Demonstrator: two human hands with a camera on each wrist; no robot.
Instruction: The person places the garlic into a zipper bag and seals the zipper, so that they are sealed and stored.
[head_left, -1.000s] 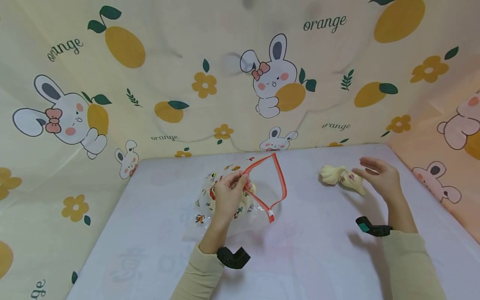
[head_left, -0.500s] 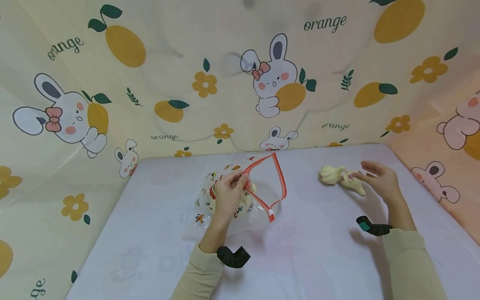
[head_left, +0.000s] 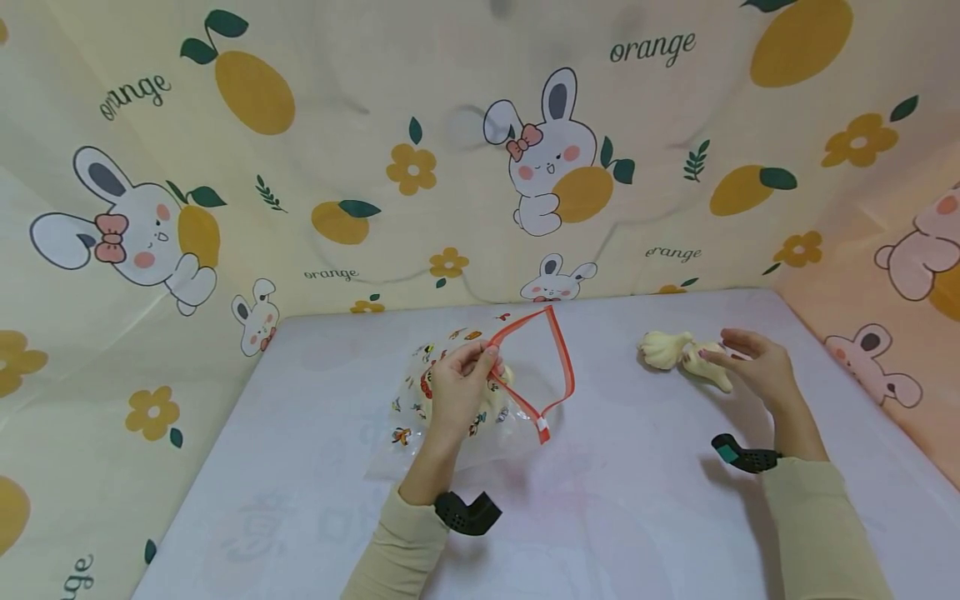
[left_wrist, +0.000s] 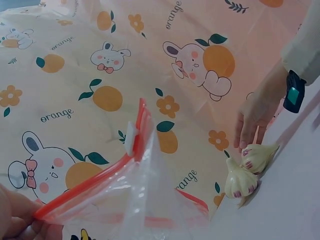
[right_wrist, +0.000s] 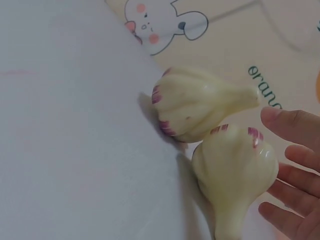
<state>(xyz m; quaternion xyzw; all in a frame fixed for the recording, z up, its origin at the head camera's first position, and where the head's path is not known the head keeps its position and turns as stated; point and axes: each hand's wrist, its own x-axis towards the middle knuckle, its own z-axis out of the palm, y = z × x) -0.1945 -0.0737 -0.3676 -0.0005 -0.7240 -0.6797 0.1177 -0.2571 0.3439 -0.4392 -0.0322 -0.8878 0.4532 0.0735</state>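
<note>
My left hand pinches the red zip edge of a clear printed zip bag; its mouth gapes to the right. A pale thing inside the bag is mostly hidden by the hand and prints. In the left wrist view a white slider sits on the bag's red zip. Two garlic bulbs with purple marks lie against each other at the table's right. My right hand is at the nearer garlic bulb, thumb and fingers spread around its side, not closed on it.
A white-covered table lies under everything. Behind it and at both sides hang cloth walls printed with rabbits and oranges. A black band is on the right wrist, another black band on the left.
The right hand has moved slightly down and left, closer to the nearer garlic bulb. The left hand and the bag have stayed in place.
</note>
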